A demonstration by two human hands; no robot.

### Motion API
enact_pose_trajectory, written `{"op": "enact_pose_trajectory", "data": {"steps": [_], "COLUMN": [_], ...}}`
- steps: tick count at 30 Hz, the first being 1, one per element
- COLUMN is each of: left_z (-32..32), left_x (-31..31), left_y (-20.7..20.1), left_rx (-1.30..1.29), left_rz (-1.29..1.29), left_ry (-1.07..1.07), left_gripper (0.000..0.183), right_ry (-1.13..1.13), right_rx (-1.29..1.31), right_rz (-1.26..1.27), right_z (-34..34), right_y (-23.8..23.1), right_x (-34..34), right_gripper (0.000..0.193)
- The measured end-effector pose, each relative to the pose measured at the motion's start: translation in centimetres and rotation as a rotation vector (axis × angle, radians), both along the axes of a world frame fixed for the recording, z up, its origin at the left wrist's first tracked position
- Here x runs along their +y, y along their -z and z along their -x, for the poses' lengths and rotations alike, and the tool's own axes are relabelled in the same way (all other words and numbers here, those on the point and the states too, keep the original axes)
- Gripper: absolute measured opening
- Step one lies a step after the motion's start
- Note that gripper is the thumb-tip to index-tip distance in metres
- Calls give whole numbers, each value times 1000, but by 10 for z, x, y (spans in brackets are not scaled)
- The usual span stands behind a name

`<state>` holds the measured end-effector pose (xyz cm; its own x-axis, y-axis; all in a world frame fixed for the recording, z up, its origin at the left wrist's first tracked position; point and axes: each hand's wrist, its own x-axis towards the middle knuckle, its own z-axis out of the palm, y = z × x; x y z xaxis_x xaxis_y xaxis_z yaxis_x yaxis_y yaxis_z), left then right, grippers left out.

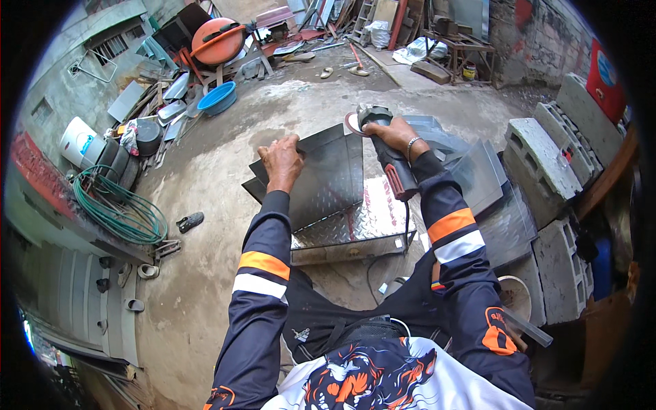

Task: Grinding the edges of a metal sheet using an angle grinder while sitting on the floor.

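Observation:
My right hand (396, 137) is wrapped round an angle grinder (401, 179), its body hanging toward me and its head pointing away. The grinder's reddish disc (353, 123) is beside the far right corner of a bent grey sheet-metal piece (331, 179); whether they touch I cannot tell. My left hand (281, 162) grips the far left edge of that piece, fingers curled over it. Under the piece is a low metal box with a diamond-plate top (372, 215), set in front of my legs. A dark cord (408, 222) runs down from the grinder.
Loose metal sheets (478, 181) lie at the right, beside stacked concrete blocks (540, 160). A coiled green hose (119, 205) and a lone shoe (190, 222) are at the left. Farther off are a blue basin (217, 98), an orange wheelbarrow (219, 41) and scrap.

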<state>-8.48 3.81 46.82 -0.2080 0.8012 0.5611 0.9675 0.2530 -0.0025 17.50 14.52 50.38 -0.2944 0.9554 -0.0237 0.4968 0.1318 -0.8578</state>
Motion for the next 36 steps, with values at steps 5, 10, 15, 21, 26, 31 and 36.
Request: {"op": "enact_pose_trajectory", "data": {"steps": [5,10,15,21,26,31,36], "left_z": [5,10,10,12,2,23,40], "left_x": [6,8,10,6,0,15,5], "left_y": [0,5,7,3,-2,10,3], "left_rx": [-20,-9,-2,5,12,-13,-42], "left_rz": [109,35,38,32,77,128,169], "left_ry": [-35,-6,-1,-4,-16,18,48], "left_gripper": [33,26,29,28,27,39,45], "right_ry": [-22,-35,-59,-70,-66,102,246], "right_rx": [35,113,203,203,7,227,716], "right_rz": [-51,7,51,67,1,-69,143], "right_z": [6,9,7,9,4,-13,-75], "right_y": [13,21,21,2,-17,22,65], "right_x": [0,7,11,-1,-10,4,-31], "right_gripper": [65,56,53,53,67,69,47]}}
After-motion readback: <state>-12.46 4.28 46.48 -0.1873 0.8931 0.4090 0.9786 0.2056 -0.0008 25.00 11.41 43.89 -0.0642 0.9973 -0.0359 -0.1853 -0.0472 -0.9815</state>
